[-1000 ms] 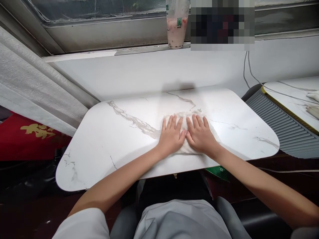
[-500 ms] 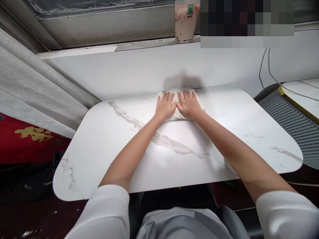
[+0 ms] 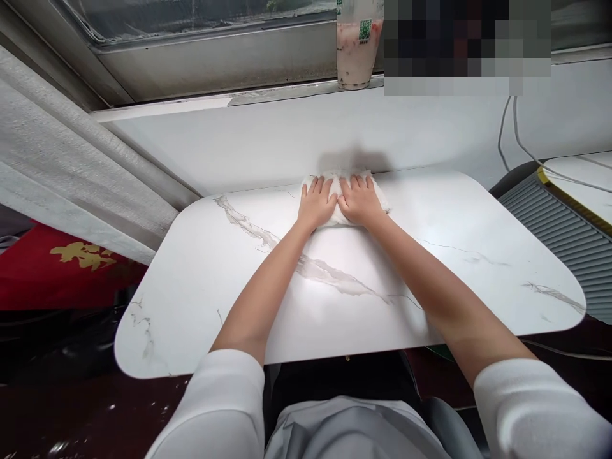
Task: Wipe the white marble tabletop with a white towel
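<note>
A white cloth lies folded on the white marbled table, close to the wall at the far edge. My left hand is pressed flat on the cloth's left half, fingers spread and pointing away from me. On the right half rests my right hand, palm down with its fingers apart. The two thumbs come close together over the middle of the cloth. Both arms are stretched out across the table, and the cloth's underside is hidden.
A clear cup with a pink drink stands on the window ledge. Grey curtains hang at the left above a red cloth with a gold pattern. Cables run down the wall at right, near a grey ribbed panel.
The camera view has shifted slightly, so the table and curtain appear further right. Both hands stay flat on the cloth, with little visible movement along the table.
</note>
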The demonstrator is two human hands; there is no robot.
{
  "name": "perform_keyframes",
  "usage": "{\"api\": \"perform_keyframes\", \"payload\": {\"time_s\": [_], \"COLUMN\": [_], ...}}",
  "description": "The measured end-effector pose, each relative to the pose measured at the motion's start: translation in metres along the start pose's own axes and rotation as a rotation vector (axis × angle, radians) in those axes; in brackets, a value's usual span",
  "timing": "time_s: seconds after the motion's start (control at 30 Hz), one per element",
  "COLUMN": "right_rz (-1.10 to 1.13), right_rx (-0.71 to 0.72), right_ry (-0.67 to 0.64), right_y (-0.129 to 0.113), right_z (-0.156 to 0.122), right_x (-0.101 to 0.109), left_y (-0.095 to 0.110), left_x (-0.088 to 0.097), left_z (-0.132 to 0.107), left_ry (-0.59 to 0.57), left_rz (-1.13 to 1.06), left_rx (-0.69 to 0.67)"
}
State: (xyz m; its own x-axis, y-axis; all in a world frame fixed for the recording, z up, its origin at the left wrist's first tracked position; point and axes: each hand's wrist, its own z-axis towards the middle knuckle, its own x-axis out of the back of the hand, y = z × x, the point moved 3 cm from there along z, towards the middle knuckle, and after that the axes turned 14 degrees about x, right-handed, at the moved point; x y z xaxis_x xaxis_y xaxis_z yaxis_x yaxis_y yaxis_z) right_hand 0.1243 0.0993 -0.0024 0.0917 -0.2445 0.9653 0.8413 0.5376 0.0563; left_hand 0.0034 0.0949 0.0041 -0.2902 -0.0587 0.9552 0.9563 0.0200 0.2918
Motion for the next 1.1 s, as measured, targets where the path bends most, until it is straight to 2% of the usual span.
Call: {"api": "perform_keyframes", "payload": {"time_s": [0.17, 0.3, 0.5, 0.67, 0.77, 0.87, 1.0, 1.1], "right_rz": [0.008, -0.012, -0.04, 0.022, 0.057, 0.082, 0.081, 0.033], "right_rx": [0.081, 0.152, 0.144, 0.219, 0.234, 0.243, 0.27, 0.297], "right_ry": [-0.047, -0.046, 0.008, 0.067, 0.039, 0.009, -0.015, -0.036], "right_y": [-0.028, -0.064, -0.121, -0.15, -0.157, -0.159, -0.16, -0.158], "right_z": [-0.041, -0.089, -0.159, -0.189, -0.191, -0.185, -0.166, -0.14], "right_x": [0.012, 0.027, 0.053, 0.064, 0.064, 0.064, 0.062, 0.055], "left_y": [-0.007, -0.017, -0.028, -0.036, -0.04, -0.043, -0.049, -0.058], "left_x": [0.005, 0.009, 0.021, 0.028, 0.029, 0.03, 0.032, 0.033], "left_z": [-0.052, -0.112, -0.2, -0.254, -0.266, -0.265, -0.251, -0.228], "left_ry": [-0.018, -0.016, -0.027, -0.023, -0.021, -0.024, -0.023, -0.004], "left_rz": [0.012, 0.01, 0.009, 0.025, 0.013, 0.001, 0.029, 0.062], "left_rx": [-0.013, -0.055, -0.147, -0.087, -0.035, -0.018, 0.001, 0.043]}}
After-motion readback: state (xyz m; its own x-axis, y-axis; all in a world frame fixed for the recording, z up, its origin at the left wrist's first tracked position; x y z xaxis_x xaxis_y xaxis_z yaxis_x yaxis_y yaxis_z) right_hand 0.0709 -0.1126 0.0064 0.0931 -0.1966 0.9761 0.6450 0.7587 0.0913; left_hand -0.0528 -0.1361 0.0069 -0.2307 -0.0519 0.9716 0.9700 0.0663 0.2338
